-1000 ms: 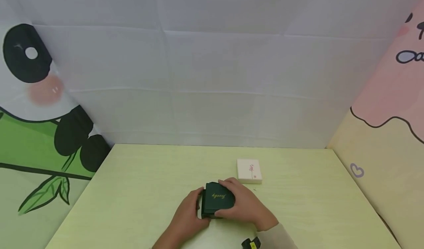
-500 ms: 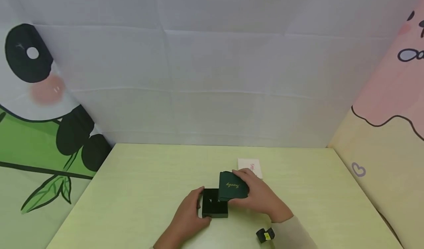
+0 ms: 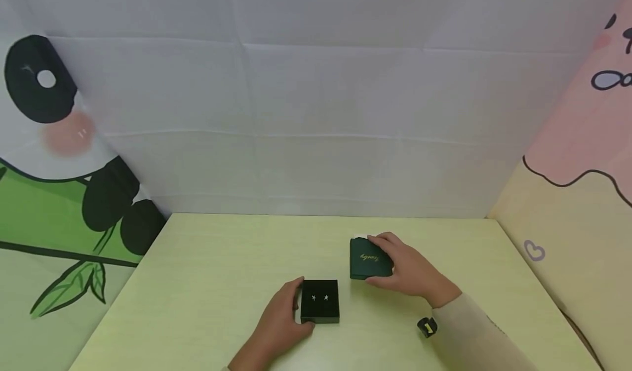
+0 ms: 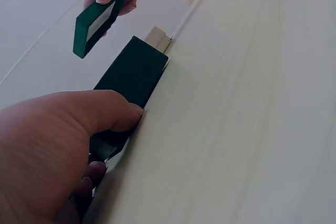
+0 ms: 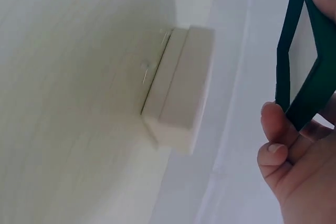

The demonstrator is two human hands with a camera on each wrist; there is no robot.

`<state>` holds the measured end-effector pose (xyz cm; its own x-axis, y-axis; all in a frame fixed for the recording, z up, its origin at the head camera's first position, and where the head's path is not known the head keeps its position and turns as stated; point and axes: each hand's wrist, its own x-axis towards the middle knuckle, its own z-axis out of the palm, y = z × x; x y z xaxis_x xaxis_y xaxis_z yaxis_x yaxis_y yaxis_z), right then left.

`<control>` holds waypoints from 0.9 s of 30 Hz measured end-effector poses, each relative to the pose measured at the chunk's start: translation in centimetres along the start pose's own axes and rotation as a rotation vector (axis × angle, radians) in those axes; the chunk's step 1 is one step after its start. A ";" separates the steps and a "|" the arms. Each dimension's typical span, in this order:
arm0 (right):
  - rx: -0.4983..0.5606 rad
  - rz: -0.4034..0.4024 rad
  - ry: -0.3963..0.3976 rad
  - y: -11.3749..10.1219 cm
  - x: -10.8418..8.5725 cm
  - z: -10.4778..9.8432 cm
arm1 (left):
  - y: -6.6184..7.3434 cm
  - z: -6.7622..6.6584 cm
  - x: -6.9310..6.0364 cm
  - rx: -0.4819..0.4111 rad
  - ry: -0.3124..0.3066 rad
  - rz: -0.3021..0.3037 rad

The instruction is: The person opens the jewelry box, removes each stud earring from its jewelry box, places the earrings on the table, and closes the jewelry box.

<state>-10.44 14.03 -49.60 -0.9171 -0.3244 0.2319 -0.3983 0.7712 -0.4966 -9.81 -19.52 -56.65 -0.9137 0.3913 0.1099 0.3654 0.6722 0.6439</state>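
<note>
The step in hand looks to be the opening of a small jewelry box (image 3: 320, 314), which is resting on the table (image 3: 212, 283) in the lower middle of the head view. The left hand (image 3: 276, 317) is bracing it there, its thumb and fingers gripping the left side. Two star-shaped studs (image 3: 326, 298) are showing on the black inside.

The right hand (image 3: 415, 269) is pinching the green lid (image 3: 370, 258) between thumb and fingers, right of center in the frame. The lid is hanging above the table, apart from the box; in the right wrist view its hollow underside is showing at the upper right. A white box (image 5: 181, 85) is standing on the table near the middle of that view, and the lid is hiding most of it in the head view.

The next move is probably calling for setting the lid down without bumping the white box, then loosening the right fingers, while the left hand is steadying the open box so the studs are not being jolted.
</note>
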 end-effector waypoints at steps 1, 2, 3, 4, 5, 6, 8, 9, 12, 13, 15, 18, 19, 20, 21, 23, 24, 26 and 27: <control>-0.007 0.008 -0.001 0.3 0.0 -0.3 | 0.0 0.0 0.0 -0.002 -0.002 0.000; -0.019 0.014 0.001 0.7 -0.1 -0.5 | 0.1 0.0 0.0 -0.006 -0.004 0.000; -0.024 0.024 0.003 1.1 -0.2 -0.8 | 0.1 0.0 0.0 -0.007 -0.007 0.000; -0.037 0.036 0.005 1.6 -0.3 -1.1 | 0.1 0.0 0.0 -0.007 -0.011 0.001; -0.052 0.046 0.008 2.1 -0.5 -1.4 | 0.1 0.0 0.0 -0.008 -0.014 0.004; -0.063 0.057 0.010 2.6 -0.7 -1.8 | 0.1 0.1 0.0 -0.007 -0.016 0.006; -0.088 0.077 0.010 3.7 -1.0 -2.6 | 0.1 0.1 -0.1 -0.006 -0.018 0.010; -0.099 0.084 0.011 4.1 -1.1 -3.0 | 0.1 0.1 -0.1 -0.005 -0.019 0.011; -0.122 0.097 0.009 5.4 -1.3 -4.3 | 0.1 0.0 0.0 0.001 -0.016 0.016; -0.125 0.104 0.009 5.8 -1.2 -4.7 | 0.1 -0.1 0.0 0.002 -0.013 0.016; -0.128 0.120 0.008 6.6 -1.2 -5.3 | 0.0 -0.2 0.1 0.007 -0.006 0.018; -0.128 0.145 0.000 7.7 -1.3 -5.9 | 0.0 -0.3 0.2 0.006 0.002 0.017; -0.125 0.153 -0.005 8.0 -1.3 -6.0 | 0.0 -0.3 0.2 0.004 0.001 0.015; -0.123 0.160 -0.012 8.3 -1.4 -6.0 | 0.0 -0.4 0.2 0.002 -0.001 0.012; -0.123 0.169 -0.020 8.7 -1.4 -5.9 | 0.0 -0.4 0.1 0.000 -0.005 0.008; -0.125 0.183 -0.033 9.4 -1.6 -5.6 | 0.0 -0.3 0.1 -0.006 -0.010 0.003; -0.128 0.197 -0.040 9.8 -1.7 -5.4 | 0.0 -0.3 0.0 -0.008 -0.010 0.004; -0.130 0.227 -0.053 10.4 -1.9 -4.9 | 0.0 -0.2 0.0 -0.013 -0.008 0.008; -0.132 0.240 -0.058 10.7 -2.0 -4.6 | 0.0 -0.1 0.0 -0.016 -0.006 0.012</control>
<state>-12.79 25.48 -51.50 -0.9858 -0.1523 0.0704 -0.1678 0.8930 -0.4176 -9.78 -19.62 -56.55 -0.9081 0.4032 0.1129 0.3733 0.6576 0.6544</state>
